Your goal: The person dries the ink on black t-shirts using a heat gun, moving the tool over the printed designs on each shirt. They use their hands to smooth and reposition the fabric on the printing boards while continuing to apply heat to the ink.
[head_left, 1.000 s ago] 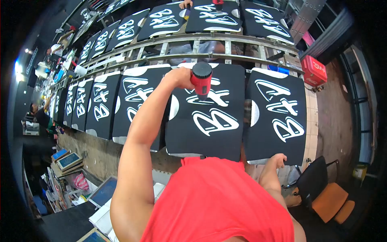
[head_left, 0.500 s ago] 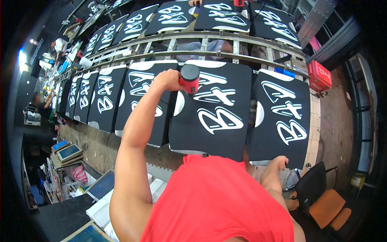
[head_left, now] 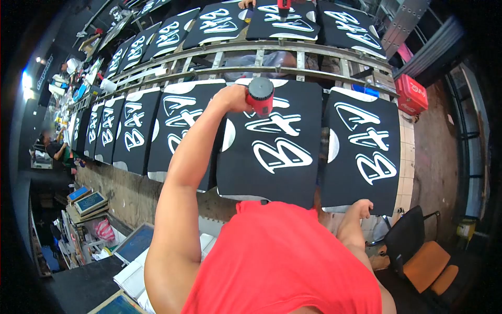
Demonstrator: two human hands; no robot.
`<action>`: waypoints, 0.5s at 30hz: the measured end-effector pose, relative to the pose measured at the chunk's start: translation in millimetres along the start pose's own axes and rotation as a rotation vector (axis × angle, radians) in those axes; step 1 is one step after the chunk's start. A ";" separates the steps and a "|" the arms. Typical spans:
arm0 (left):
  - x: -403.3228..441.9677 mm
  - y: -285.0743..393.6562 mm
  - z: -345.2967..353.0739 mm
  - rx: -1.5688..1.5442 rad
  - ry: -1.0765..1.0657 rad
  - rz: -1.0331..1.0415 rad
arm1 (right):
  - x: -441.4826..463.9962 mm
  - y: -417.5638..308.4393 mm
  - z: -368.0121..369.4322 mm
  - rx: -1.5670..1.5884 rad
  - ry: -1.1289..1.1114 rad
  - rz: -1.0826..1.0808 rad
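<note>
My left hand (head_left: 236,98) is closed around a red heat gun (head_left: 261,104) with a black round grille facing up. I hold it over the upper part of a black printed fabric panel (head_left: 240,167) with white "BAY" lettering; its nozzle is hidden beneath the body. My right hand (head_left: 362,208) is at the lower edge of the neighbouring black panel (head_left: 340,183), its fingers curled. Whatever lies inside those fingers, if anything, cannot be made out.
More "BAY" panels (head_left: 134,125) line my row leftward. Past the metal rails (head_left: 256,64) runs a second row, where another person's hand (head_left: 246,3) and a red heat gun (head_left: 284,7) show. A red cooler box (head_left: 411,94) and chair (head_left: 405,235) stand right; framed screens (head_left: 90,202) lie left.
My left hand has moved slightly right across the panel with the heat gun. My right hand keeps its place at the panel edge. The view has shifted a little.
</note>
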State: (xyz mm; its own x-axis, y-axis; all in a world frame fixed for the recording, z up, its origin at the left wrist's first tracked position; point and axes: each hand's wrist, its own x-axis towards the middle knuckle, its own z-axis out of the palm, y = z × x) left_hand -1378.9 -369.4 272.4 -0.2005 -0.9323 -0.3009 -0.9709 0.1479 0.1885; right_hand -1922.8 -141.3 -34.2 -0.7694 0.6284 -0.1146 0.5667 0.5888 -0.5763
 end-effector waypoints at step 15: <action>49.1 65.4 3.3 -0.070 -0.041 0.168 | -9.9 -2.9 -26.7 -0.045 -0.119 -0.023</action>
State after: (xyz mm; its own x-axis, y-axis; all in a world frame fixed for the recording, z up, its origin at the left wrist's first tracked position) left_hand -1452.7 -404.4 266.9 -0.3657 -0.8819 -0.2975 -0.9121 0.2758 0.3035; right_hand -1908.9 -135.7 -9.8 -0.8104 0.5513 -0.1984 0.5590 0.6262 -0.5435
